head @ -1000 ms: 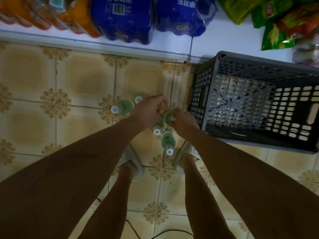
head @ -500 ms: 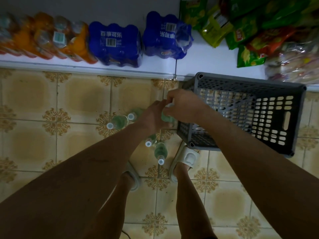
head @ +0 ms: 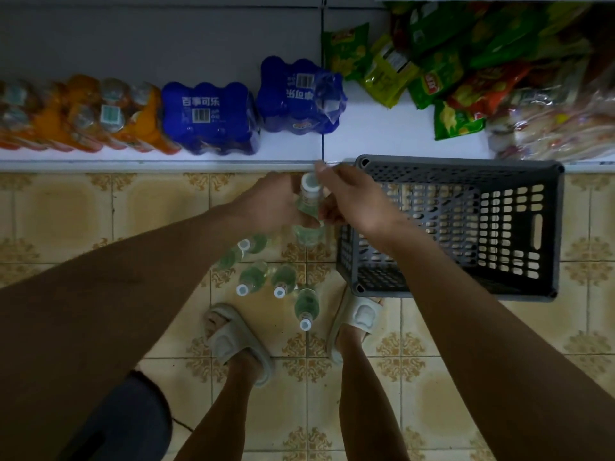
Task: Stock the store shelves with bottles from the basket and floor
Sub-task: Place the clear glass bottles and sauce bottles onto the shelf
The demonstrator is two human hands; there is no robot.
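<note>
A clear green-tinted bottle (head: 308,207) with a white cap is lifted upright in front of the white bottom shelf (head: 376,141). My left hand (head: 273,204) grips its body from the left. My right hand (head: 349,197) pinches it from the right, just below the cap. Several more such bottles (head: 283,281) stand on the tiled floor between my feet and the shelf. The grey plastic basket (head: 545,234) sits on the floor at the right; I see no bottles inside it.
On the shelf lie orange drink packs (head: 100,114), two blue shrink-wrapped cola packs (head: 209,118) and snack bags (head: 432,68). A bare stretch of shelf (head: 366,134) lies between the cola and the snacks. My sandalled feet (head: 233,337) flank the floor bottles.
Both hands have lifted one bottle off the floor, up toward the shelf edge. My view has risen and tilted forward, showing more of the shelf.
</note>
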